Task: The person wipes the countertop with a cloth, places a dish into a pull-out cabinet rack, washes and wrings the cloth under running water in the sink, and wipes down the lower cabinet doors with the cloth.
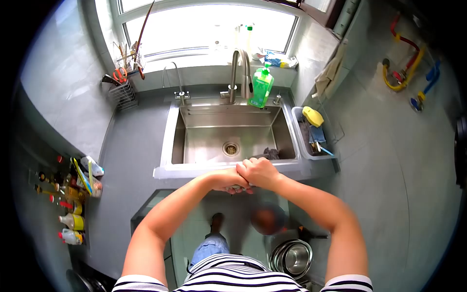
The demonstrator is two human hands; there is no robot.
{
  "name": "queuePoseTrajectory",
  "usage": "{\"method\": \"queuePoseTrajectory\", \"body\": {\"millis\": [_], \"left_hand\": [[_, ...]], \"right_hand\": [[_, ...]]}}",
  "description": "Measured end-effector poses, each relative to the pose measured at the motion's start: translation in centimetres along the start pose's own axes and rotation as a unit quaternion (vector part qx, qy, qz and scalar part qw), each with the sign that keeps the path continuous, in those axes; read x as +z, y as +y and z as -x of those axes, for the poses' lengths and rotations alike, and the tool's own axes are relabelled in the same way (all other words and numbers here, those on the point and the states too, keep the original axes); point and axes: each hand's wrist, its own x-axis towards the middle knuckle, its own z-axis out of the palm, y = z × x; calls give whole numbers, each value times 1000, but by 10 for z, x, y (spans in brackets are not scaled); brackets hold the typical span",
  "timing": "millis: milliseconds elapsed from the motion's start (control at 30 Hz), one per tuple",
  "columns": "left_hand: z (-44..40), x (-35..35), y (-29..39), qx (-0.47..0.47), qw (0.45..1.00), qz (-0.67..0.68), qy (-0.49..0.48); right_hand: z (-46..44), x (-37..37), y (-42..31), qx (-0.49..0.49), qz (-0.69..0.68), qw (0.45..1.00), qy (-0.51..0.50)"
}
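Note:
My left hand [226, 179] and my right hand [259, 173] are pressed together just in front of the sink's near rim. The right hand is closed and lies over the fingers of the left, which are curled. A small greyish-white patch shows below the left hand's fingers; what it is I cannot make out. Beyond the hands lies the steel sink [204, 138] with a round drain [230, 148]. A crumpled dark grey cloth-like thing [271, 154] rests in its near right corner.
Behind the sink stand a faucet [234, 73], a thin second tap [182, 95] and a green soap bottle [261, 87]. A bin with a yellow sponge [313, 117] is at the right. Several bottles [73, 221] line the left; steel pots [296, 258] sit below right.

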Motion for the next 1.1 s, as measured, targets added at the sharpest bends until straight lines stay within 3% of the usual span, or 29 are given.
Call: {"method": "queuePoseTrajectory", "body": {"millis": [33,67,100,167,233,267,400,500,567,600,633,667,700,767,800,833,867,900,967,1000,1033,1100], "left_hand": [[-10,-20,16,-28,989,-130,70],[-16,-35,29,-26,977,-169,125],[-51,-72,11,7,954,-270,128],[-75,-108,-7,156,863,-374,302],[-76,-132,14,88,824,-483,283],[-77,-143,23,86,797,-532,272],[-94,-182,28,153,692,-667,230],[-105,-207,24,273,627,-691,237],[-108,-216,27,358,628,-635,273],[-108,-210,25,371,653,-562,347],[-113,-199,18,287,706,-514,393],[-123,-192,7,217,786,-419,399],[-133,-185,-10,134,851,-320,394],[-150,-170,-48,213,883,-216,358],[-148,-149,-42,194,899,-215,328],[-159,-133,-54,232,906,-187,301],[-170,-115,-73,249,914,-180,266],[-180,-96,-85,267,919,-172,233],[-169,-33,-57,237,957,-82,144],[-179,-21,-67,256,945,-164,118],[-184,-1,-67,255,950,-163,81],[-202,35,-93,206,972,-90,67]], "right_hand": [[-24,13,16,23,33,998,-55],[-40,27,27,47,30,998,-20],[-59,38,39,72,27,997,15],[-94,50,55,189,-63,976,-92],[-117,33,66,215,-139,949,-182],[-129,33,71,279,-213,911,-218],[-149,89,89,336,-475,810,-79],[-152,91,102,405,-615,663,-137],[-142,116,114,365,-778,491,-144],[-134,133,113,341,-844,397,-115],[-124,143,113,312,-898,301,-79],[-118,147,108,426,-828,361,-55],[-111,187,89,534,-624,570,15],[-83,208,72,533,-591,571,198],[-71,190,65,518,-624,535,236],[-58,165,55,500,-655,497,272],[-38,160,46,463,-598,581,301],[-18,159,37,436,-573,603,344],[29,135,21,490,-519,616,333],[53,125,15,516,-488,622,329],[78,132,2,545,-459,616,335],[118,139,-22,607,-431,548,381]]}}
